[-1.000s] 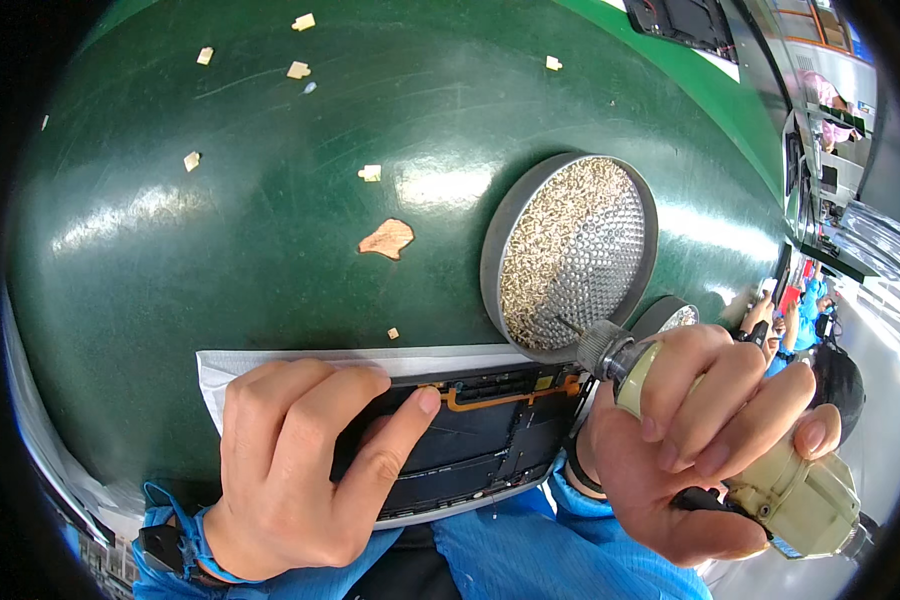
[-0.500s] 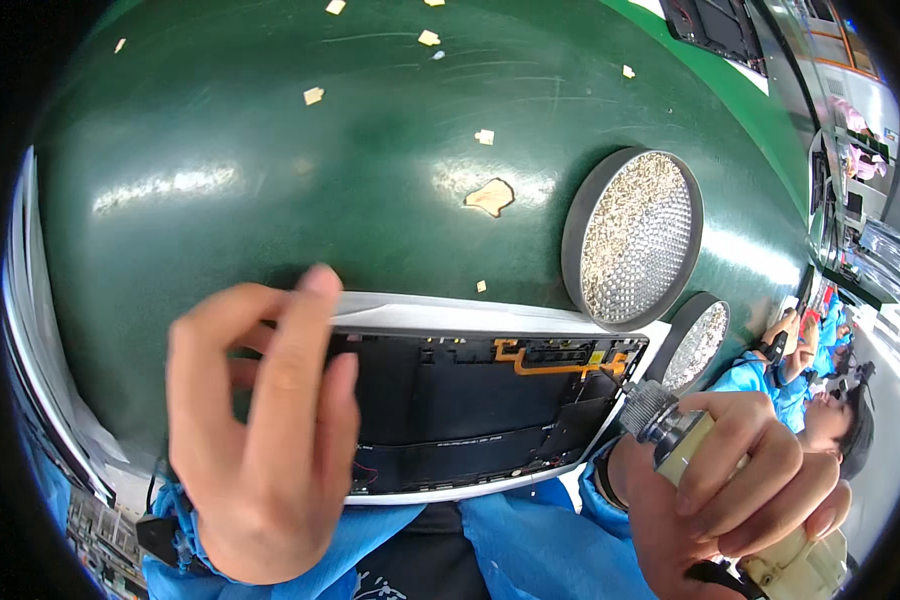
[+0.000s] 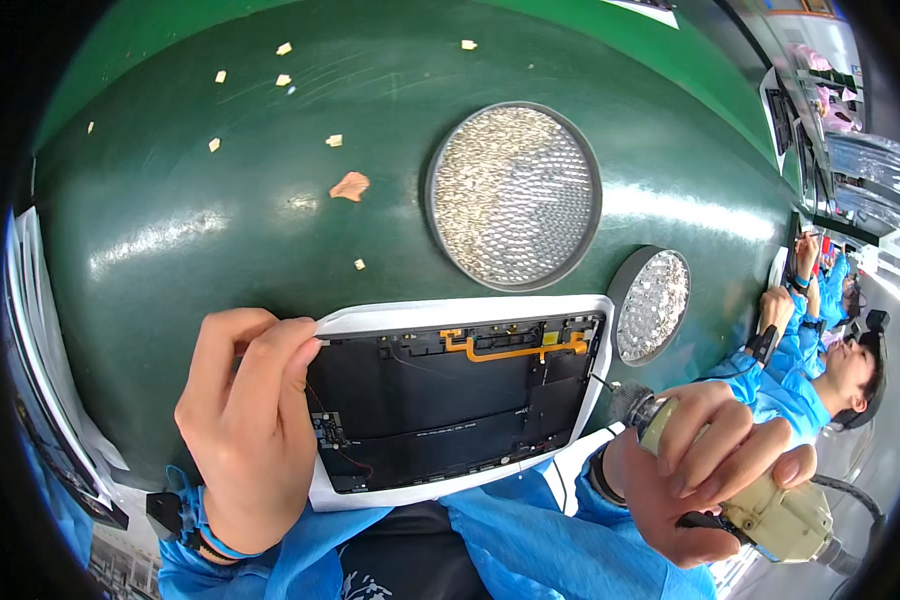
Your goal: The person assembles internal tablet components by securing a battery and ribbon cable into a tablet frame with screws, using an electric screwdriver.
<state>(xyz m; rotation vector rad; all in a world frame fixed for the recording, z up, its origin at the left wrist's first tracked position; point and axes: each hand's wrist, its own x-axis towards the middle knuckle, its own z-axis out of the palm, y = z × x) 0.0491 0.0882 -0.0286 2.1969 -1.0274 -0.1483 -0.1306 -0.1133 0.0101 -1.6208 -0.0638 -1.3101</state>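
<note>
An opened tablet (image 3: 450, 385), with a black inside and an orange flex cable (image 3: 500, 352), lies on a white sheet (image 3: 400, 317) in front of me. My left hand (image 3: 255, 400) is closed in a pinch at the far left corner, thumb and forefinger together on the sheet's edge. My right hand (image 3: 715, 460) is wrapped round a pale electric screwdriver (image 3: 782, 515) with a knurled dark collar. Its thin bit points left, at the right edge of the tablet. Whether the bit touches anything is hard to tell.
A large round grey tray (image 3: 515, 195) of small screws stands beyond the tablet, with a smaller round tray (image 3: 652, 305) right of it. Several small yellowish pieces and a torn tan scrap (image 3: 350, 187) lie on the green table. A person (image 3: 820, 385) works at the right.
My left hand's fingers, raised and apart before, have closed at the sheet's corner. The screwdriver bit has drawn back to the tablet's right edge. The whole view has shifted.
</note>
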